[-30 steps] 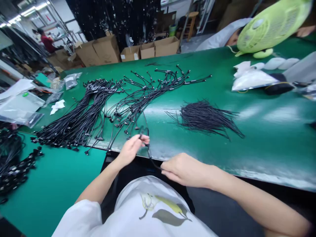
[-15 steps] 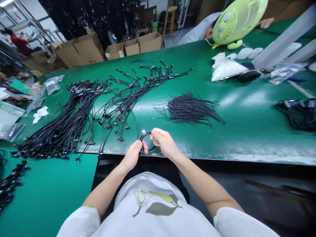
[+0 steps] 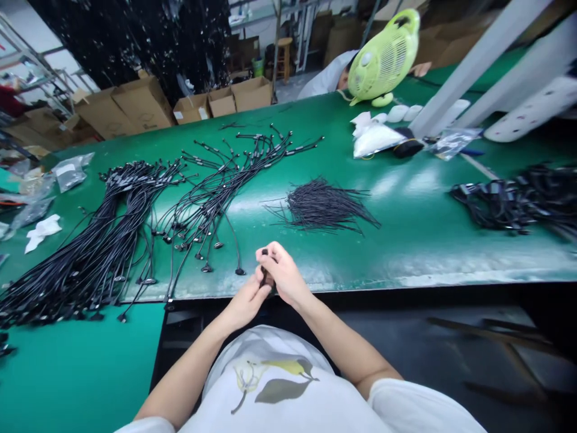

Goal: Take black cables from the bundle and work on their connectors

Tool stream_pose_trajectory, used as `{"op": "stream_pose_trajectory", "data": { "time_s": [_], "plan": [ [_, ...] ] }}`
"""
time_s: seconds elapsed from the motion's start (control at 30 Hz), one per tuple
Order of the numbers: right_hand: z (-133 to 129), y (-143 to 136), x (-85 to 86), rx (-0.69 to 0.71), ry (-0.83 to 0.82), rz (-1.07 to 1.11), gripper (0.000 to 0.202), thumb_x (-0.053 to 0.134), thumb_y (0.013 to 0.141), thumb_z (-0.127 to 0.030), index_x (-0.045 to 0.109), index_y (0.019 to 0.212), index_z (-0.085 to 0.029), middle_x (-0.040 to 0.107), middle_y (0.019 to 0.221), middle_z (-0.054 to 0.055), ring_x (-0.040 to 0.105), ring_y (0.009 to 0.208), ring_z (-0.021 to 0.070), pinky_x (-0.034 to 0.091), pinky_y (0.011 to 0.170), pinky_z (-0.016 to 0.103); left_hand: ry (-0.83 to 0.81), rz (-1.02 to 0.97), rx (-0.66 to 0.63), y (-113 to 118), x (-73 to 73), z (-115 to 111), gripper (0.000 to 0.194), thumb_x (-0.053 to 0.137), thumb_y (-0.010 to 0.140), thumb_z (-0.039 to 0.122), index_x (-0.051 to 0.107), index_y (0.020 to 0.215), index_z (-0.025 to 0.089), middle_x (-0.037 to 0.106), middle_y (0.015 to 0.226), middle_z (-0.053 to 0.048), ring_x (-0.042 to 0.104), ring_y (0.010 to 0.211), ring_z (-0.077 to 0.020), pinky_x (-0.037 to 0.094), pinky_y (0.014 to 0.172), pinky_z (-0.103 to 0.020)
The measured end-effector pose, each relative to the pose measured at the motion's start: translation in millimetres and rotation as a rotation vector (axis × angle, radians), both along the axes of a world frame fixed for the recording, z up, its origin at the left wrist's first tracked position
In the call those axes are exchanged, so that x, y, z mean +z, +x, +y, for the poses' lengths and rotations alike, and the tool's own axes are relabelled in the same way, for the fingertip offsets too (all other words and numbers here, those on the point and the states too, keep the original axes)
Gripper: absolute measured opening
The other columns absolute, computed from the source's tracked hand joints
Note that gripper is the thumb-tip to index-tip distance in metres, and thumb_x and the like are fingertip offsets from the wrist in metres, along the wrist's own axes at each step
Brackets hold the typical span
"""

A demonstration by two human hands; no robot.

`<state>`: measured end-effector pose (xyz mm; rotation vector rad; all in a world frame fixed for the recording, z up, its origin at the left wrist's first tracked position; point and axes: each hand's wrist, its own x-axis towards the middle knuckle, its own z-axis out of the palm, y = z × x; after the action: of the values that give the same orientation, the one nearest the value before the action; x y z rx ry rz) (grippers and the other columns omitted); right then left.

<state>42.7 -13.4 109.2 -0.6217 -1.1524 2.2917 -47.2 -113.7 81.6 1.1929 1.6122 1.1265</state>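
Observation:
Just above the bench's front edge, my left hand is closed around a black cable, most of which my fingers hide. My right hand pinches the same cable slightly higher, and its dark end shows between thumb and forefinger. Both hands touch or nearly touch each other. Beyond them lies a loose pile of thin black ties or wires. To the left, several black cables with connectors are spread out, beside a thick bundle of similar cables.
On the right lie coiled black cables. A green fan stands at the far edge, partly hiding another person. A white plastic bag and a grey post are nearby. Cardboard boxes stand behind the green bench.
My right hand has drawn in against my left, and the cable loop with its light connector is now mostly hidden. The view has shifted right, showing more coiled cables.

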Motion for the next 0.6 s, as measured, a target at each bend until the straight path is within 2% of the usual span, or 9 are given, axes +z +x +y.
{"op": "stream_pose_trajectory", "data": {
  "time_s": [0.03,0.1,0.17,0.23,0.33,0.47,0.6],
  "plan": [
    [2.7,0.9,1.9,0.013,-0.009,0.015,0.041,0.072,0.076,-0.047,0.043,0.090,-0.022,0.052,0.081,-0.005,0.050,0.051,0.0059,0.035,0.044,0.017,-0.020,-0.051,-0.008,4.3,-0.6,-1.0,0.034,0.051,0.092,0.041,0.061,0.113,0.015,0.063,0.107,-0.010,0.056,0.101,-0.0258,0.043,0.093,-0.041],
    [6.9,2.8,4.9,0.045,0.007,0.076,0.040,0.069,0.080,-0.047,0.045,0.101,-0.024,0.045,0.078,-0.008,0.043,0.046,0.0029,0.030,0.041,0.015,-0.082,-0.275,-0.004,12.5,-1.8,-2.7,0.036,0.055,0.091,0.046,0.060,0.108,0.015,0.063,0.097,-0.008,0.057,0.097,-0.0244,0.045,0.092,-0.042],
    [9.4,4.5,6.3,0.070,0.069,0.149,0.043,0.064,0.084,-0.051,0.047,0.113,-0.024,0.041,0.077,-0.008,0.034,0.043,0.0005,0.025,0.039,0.015,-0.120,-0.557,-0.002,19.7,-0.9,-3.0,0.039,0.056,0.089,0.053,0.058,0.101,0.016,0.061,0.086,-0.006,0.059,0.081,-0.0204,0.050,0.080,-0.038],
    [11.2,4.7,6.4,0.086,0.134,0.184,0.046,0.058,0.086,-0.056,0.050,0.116,-0.022,0.041,0.077,-0.007,0.030,0.041,-0.0007,0.021,0.038,0.015,-0.105,-0.732,0.004,24.7,3.3,-1.6,0.041,0.055,0.089,0.056,0.055,0.093,0.016,0.057,0.075,-0.003,0.055,0.066,-0.0158,0.050,0.065,-0.032],
    [15.1,1.1,6.3,0.063,0.082,0.167,0.042,0.050,0.090,-0.058,0.053,0.105,-0.019,0.042,0.076,-0.006,0.034,0.038,-0.0005,0.023,0.034,0.015,-0.098,-0.770,0.026,26.8,12.2,2.6,0.044,0.056,0.087,0.059,0.053,0.084,0.015,0.049,0.064,0.001,0.047,0.055,-0.0113,0.044,0.053,-0.026],
    [20.0,-8.5,8.4,-0.057,-0.108,0.200,0.031,0.057,0.088,-0.049,0.046,0.099,-0.024,0.043,0.072,-0.010,0.030,0.031,-0.0003,0.025,0.029,0.014,-0.191,-0.898,0.066,22.2,20.0,7.3,0.041,0.064,0.085,0.053,0.055,0.083,0.013,0.039,0.060,0.005,0.036,0.049,-0.0072,0.035,0.044,-0.019],
    [21.8,-14.0,10.1,-0.150,0.002,0.232,0.031,0.060,0.086,-0.048,0.045,0.087,-0.021,0.035,0.055,-0.013,0.029,0.027,0.0016,0.025,0.027,0.014,-0.268,-1.137,0.072,19.6,25.3,11.5,0.039,0.074,0.078,0.047,0.056,0.081,0.012,0.034,0.059,0.007,0.030,0.048,-0.0050,0.027,0.042,-0.016]
  ]
}}
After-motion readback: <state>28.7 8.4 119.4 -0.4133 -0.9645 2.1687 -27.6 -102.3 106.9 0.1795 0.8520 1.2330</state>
